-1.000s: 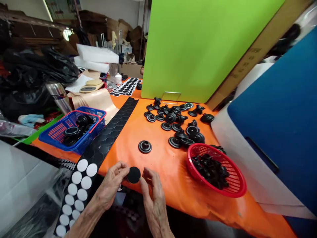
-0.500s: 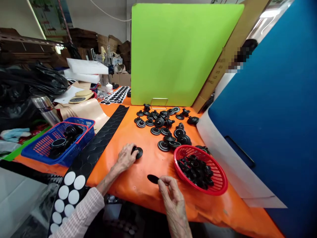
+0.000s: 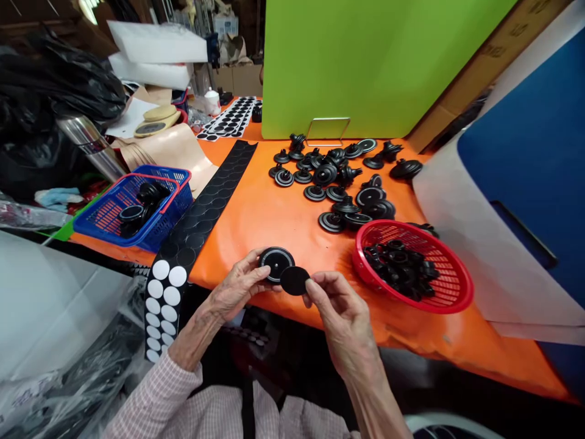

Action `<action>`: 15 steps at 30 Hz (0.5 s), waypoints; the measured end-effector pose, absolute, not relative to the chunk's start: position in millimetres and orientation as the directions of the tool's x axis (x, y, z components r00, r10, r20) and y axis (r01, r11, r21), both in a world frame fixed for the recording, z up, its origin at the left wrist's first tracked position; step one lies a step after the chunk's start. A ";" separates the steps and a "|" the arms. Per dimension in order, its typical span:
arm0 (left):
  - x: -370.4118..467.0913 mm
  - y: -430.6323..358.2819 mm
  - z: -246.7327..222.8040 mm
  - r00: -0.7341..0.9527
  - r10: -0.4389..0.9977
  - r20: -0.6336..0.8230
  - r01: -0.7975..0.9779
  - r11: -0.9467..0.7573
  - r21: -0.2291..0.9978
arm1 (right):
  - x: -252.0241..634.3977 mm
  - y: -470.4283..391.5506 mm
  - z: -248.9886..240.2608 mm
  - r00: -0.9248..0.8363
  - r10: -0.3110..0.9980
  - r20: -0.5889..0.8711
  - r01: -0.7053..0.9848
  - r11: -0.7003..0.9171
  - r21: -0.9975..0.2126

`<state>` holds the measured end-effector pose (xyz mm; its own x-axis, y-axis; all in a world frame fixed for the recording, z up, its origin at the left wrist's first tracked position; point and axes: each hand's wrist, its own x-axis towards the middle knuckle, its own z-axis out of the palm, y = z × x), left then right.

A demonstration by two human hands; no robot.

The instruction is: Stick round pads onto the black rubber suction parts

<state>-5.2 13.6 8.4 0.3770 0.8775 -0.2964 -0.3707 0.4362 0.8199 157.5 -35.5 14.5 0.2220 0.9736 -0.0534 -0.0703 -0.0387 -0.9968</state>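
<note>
Head view: your left hand pinches the round black part by its left edge, ringed face towards you, near the front edge of the orange tabletop; your right hand pinches the thin black disc by its right rim; disc overlaps the part in view, contact unclear; if it's sticky-backed, a tilted touch could seat it off-centre; weak left grip could drop the part over the edge.
</note>
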 end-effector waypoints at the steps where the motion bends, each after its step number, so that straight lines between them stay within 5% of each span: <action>1: -6.5 11.2 8.0 0.372 0.878 -0.300 -0.365 0.435 0.823 | 156.1 -34.7 14.7 0.218 0.971 -0.095 -0.104 -0.074 -0.992; 15: -9.5 -3.2 6.6 0.426 0.857 -0.290 -0.353 0.453 0.819 | 126.6 -31.0 -8.4 0.382 0.917 -0.111 -0.141 -0.060 -0.988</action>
